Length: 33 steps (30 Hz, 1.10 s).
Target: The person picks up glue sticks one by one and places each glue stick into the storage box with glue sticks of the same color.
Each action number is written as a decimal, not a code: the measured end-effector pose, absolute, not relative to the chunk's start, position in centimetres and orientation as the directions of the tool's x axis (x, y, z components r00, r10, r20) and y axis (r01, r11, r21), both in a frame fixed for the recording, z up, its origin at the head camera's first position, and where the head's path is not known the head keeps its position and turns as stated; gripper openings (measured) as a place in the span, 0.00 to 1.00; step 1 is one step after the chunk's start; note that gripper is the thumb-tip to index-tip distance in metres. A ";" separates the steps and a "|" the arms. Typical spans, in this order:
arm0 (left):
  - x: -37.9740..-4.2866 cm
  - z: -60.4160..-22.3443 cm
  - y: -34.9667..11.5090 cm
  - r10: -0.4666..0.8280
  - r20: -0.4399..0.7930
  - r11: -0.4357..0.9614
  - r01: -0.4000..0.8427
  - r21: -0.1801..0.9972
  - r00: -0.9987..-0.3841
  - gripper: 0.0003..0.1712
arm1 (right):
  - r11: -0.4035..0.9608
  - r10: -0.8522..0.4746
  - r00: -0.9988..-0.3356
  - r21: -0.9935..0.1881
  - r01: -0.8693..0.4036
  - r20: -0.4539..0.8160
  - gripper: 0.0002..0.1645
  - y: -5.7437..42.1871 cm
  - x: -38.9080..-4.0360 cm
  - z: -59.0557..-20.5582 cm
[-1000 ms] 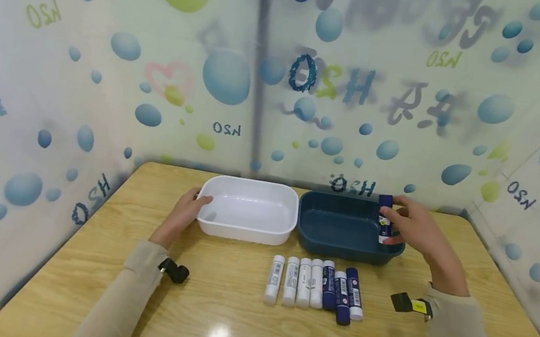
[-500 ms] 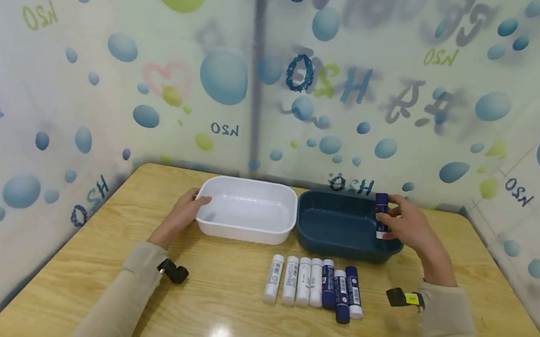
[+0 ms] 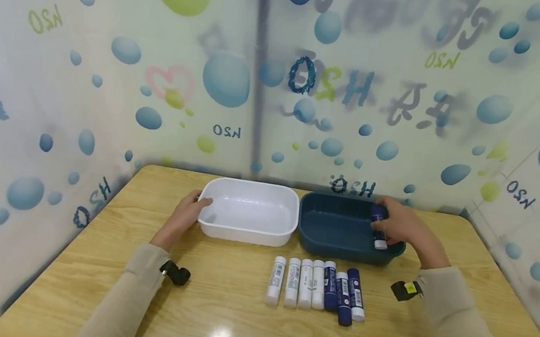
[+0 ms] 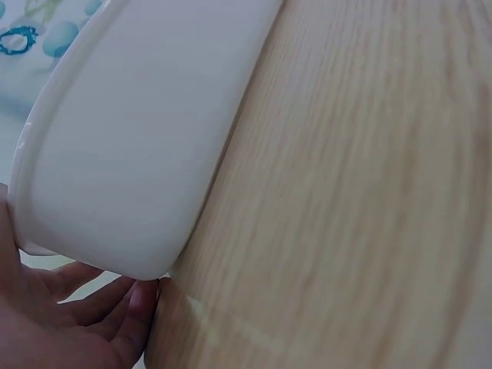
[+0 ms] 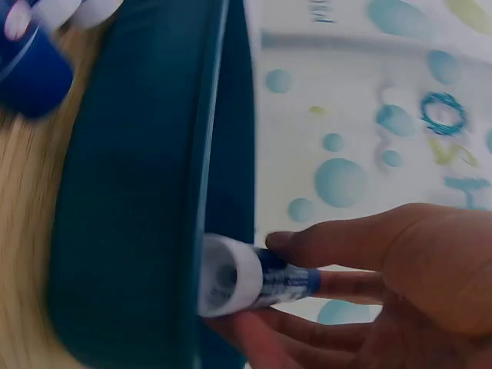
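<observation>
My right hand (image 3: 403, 223) holds a dark blue glue stick (image 3: 380, 234) with a white end inside the right part of the dark teal bin (image 3: 331, 251). In the right wrist view, thumb and fingers pinch the glue stick (image 5: 286, 281), its white end towards the camera and partly behind the bin's wall (image 5: 138, 177). At the left end of the white bin (image 3: 246, 234), my left hand (image 3: 183, 213) grips the rim, thumb over the edge and fingers outside. The left wrist view shows those fingers against the bin's end wall (image 4: 115, 192).
In front of the bins, several glue sticks lie in a row on the wooden table (image 3: 207, 321): white ones (image 3: 305, 284) to the left, dark blue ones (image 3: 343, 298) to the right. The two bins stand side by side near a patterned curtain (image 3: 221, 144).
My right hand has lowered the glue stick deeper into the teal bin. My left hand stays on the white bin's rim.
</observation>
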State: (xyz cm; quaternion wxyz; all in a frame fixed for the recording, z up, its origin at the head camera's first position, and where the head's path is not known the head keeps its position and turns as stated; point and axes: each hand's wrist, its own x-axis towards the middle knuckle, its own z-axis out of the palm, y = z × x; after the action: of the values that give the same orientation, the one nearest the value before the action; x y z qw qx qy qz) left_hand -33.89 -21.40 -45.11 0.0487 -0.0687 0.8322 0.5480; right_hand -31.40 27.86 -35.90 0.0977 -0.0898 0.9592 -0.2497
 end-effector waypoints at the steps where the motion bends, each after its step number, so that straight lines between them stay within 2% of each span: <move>1: -33.9 -45.1 -21.4 -0.061 -0.159 0.386 -0.170 0.907 -0.985 0.36 | 0.865 -0.230 -0.958 -0.488 -0.119 -0.174 0.37 27.9 -31.6 -35.6; 8: -33.9 -45.2 -21.6 -0.053 -0.167 0.375 -0.174 0.910 -0.985 0.37 | 0.904 -0.235 -0.894 -0.423 -0.058 -0.381 0.40 28.5 -33.5 -34.5; 12: -33.9 -45.2 -21.6 -0.059 -0.170 0.374 -0.179 0.910 -0.984 0.36 | 0.916 -0.223 -0.867 -0.401 -0.030 -0.446 0.41 28.5 -34.5 -34.4; 20: -33.8 -44.9 -21.4 -0.059 -0.183 0.381 -0.192 0.905 -0.981 0.36 | 0.943 -0.208 -0.863 -0.330 -0.051 -0.461 0.39 27.4 -36.0 -35.1; 28: -34.0 -45.1 -21.3 -0.061 -0.172 0.390 -0.182 0.903 -0.983 0.36 | 0.968 -0.113 -0.872 -0.251 0.011 -0.477 0.37 27.1 -37.0 -36.5; 33: -33.9 -45.1 -21.4 -0.063 -0.156 0.387 -0.168 0.907 -0.986 0.35 | 0.983 -0.089 -0.881 -0.185 -0.002 -0.465 0.23 26.6 -37.2 -37.0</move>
State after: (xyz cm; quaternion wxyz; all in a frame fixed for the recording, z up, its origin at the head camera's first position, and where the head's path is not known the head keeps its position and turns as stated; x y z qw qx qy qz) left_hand -33.93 -21.42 -45.09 0.0479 -0.0696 0.8314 0.5493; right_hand -37.16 26.63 -37.03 0.2429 -0.0235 0.9656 -0.0900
